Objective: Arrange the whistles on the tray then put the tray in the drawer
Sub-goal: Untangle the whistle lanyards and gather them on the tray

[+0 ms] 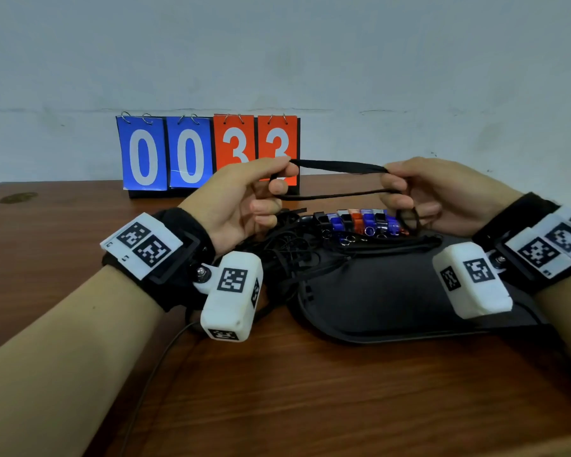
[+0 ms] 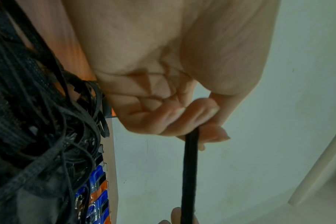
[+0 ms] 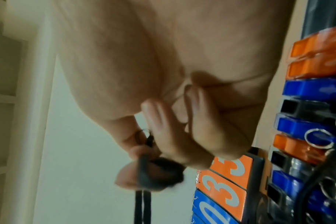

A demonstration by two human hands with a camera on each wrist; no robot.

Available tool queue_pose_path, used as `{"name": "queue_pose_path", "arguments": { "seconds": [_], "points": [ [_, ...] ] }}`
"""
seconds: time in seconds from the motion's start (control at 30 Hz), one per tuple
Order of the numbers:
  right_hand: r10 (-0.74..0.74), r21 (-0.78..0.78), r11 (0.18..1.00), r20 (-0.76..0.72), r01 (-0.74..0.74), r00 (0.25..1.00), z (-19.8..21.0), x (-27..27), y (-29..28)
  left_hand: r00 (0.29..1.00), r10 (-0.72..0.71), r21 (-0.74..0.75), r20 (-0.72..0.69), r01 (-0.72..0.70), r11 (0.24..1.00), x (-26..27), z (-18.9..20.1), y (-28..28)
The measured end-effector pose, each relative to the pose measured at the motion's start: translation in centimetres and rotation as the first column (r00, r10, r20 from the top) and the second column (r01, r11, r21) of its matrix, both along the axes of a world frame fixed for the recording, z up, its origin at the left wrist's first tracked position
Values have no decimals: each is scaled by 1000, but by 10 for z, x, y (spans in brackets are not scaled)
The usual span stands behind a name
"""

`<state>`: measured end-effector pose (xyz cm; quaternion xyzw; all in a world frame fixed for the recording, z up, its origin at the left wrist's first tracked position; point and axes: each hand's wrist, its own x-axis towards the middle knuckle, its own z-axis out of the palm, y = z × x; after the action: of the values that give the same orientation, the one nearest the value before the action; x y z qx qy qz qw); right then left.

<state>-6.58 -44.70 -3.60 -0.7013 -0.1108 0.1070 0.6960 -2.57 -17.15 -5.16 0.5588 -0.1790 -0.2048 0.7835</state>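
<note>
Midway above a wooden desk (image 1: pixel 80 324), two hands stretch a black lanyard (image 1: pixel 338 166) taut across the centre of the head view. The left hand (image 1: pixel 241 199) pinches one end of the cord between thumb and forefinger, its other fingers curled below; the left wrist view shows the same strap (image 2: pixel 190 166) running down from the pinching fingertips (image 2: pixel 211 133). The right hand (image 1: pixel 422 192) grips the other end, fingers curled around the doubled cord, and the right wrist view shows the strap (image 3: pixel 142 195) bunched at the fingertips (image 3: pixel 159 125). Below the hands, in the middle of the frame, a row of whistles (image 1: pixel 363 221) in blue, orange and black stands side by side along the far edge of a dark tray (image 1: pixel 376 308) resting on the desk. A tangle of black lanyards (image 1: pixel 290 249) with small metal rings lies over the tray's left part, just beneath the left hand. Behind, against a pale wall (image 1: pixel 310 61), a flip scoreboard (image 1: pixel 208 153) at centre left reads 0033, two blue cards and two orange. Both wrists carry black bands with white marker-printed blocks. No drawer can be made out in any view.
</note>
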Motion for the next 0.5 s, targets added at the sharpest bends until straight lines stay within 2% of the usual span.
{"name": "queue_pose_path", "arguments": {
  "seconds": [0.1,0.5],
  "points": [
    [-37,7,999,14,37,999,1,0,-5,999,25,35,26,-26,999,2,-2,0],
    [-32,-60,998,41,34,999,1,5,-18,994,88,43,64,-91,995,4,-3,4]
  ]
}}
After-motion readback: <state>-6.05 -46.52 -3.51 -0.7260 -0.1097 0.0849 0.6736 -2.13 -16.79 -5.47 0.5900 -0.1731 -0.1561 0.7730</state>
